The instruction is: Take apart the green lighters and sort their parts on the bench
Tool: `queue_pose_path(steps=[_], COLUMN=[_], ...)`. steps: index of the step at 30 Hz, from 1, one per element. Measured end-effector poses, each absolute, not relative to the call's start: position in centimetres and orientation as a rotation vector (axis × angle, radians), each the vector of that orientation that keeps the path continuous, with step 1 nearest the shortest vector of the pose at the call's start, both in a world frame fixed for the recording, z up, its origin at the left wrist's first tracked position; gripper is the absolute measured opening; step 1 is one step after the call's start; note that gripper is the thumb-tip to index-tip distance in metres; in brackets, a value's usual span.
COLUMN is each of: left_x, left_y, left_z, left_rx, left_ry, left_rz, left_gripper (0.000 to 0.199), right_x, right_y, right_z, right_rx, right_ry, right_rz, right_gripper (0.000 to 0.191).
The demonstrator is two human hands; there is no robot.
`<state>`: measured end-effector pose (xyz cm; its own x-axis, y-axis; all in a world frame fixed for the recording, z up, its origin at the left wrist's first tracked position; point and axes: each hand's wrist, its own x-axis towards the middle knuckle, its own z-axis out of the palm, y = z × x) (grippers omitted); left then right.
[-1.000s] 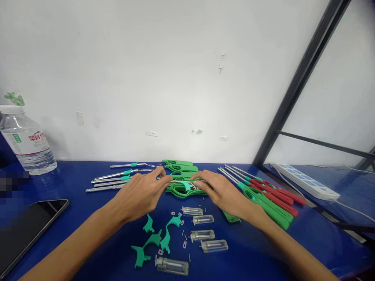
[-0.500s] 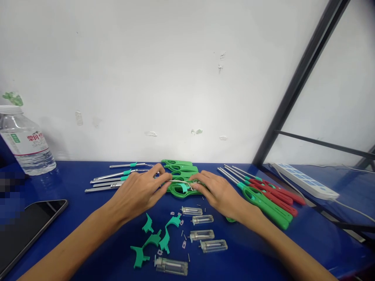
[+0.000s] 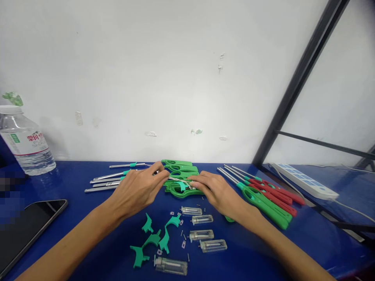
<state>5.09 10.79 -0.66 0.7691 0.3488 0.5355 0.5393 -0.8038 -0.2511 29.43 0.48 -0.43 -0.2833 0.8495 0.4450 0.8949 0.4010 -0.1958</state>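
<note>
My left hand (image 3: 139, 188) is closed, its thumb and fingers pinching a thin pale wire (image 3: 177, 179). The wire runs right toward my right hand (image 3: 215, 191), whose closed fingers rest at the inner parts of an open green lighter shell (image 3: 175, 194); what they grip is too small to make out. A teal trigger piece (image 3: 182, 186) sits inside that shell. Behind it lie several more green shells (image 3: 177, 162). Metal rods with teal collars (image 3: 102, 185) extend on the left, partly hidden by my left hand.
Several teal triggers (image 3: 139, 256), clear fuel tanks (image 3: 213, 245), small pins and clips lie in front. Green lighters (image 3: 266, 207) and red lighters (image 3: 275, 197) are at right, near a power strip (image 3: 307, 181). A phone (image 3: 29, 230) and water bottle (image 3: 27, 142) stand left.
My left hand has moved slightly left and up from the shell, and more of the wire shows between the hands. My right hand has barely moved.
</note>
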Motion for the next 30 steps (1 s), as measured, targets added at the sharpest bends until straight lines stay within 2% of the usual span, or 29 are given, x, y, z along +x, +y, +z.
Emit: queue_pose_path(steps=[30], left_x=[5.4], left_y=[11.2], left_z=[-0.9], left_rx=[-2.623], left_ry=[-0.680], left_rz=[-0.687], left_gripper=[0.023], right_x=[29.8], right_y=[0.3], right_z=[0.3], right_rx=[-1.466], right_ry=[-2.233], right_rz=[-0.125], right_gripper=[0.036])
